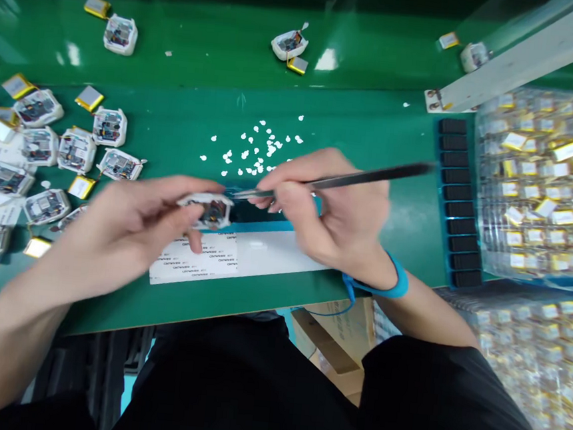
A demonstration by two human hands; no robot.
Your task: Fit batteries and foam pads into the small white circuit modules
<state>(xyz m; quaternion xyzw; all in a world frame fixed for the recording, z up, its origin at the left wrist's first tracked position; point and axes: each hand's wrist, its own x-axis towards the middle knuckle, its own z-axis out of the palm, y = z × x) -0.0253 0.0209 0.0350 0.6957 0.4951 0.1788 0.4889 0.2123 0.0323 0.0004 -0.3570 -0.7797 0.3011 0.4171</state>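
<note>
Between the thumb and fingers of my left hand [140, 222] is a white plastic housing [212, 211] with a circuit board inside, held above the bench. My right hand [337, 213] grips a pair of dark tweezers [370, 177] like a pen. Their tips reach the right edge of the housing; whether they touch it or pinch anything is too blurred to tell. Small white round stickers or pads [256, 152] lie scattered just beyond my hands. Below them, a white printed backing sheet [197, 261] lies on the green bench [158, 311]. A blue strap [395, 278] circles my right wrist.
Several open housings [76, 150] with boards and yellow-edged batteries [89, 97] crowd the left side. More stand along the back ledge [201, 40]. At right are a row of black blocks [453, 193], clear trays of batteries [541, 170] and a slanted white post [526, 52].
</note>
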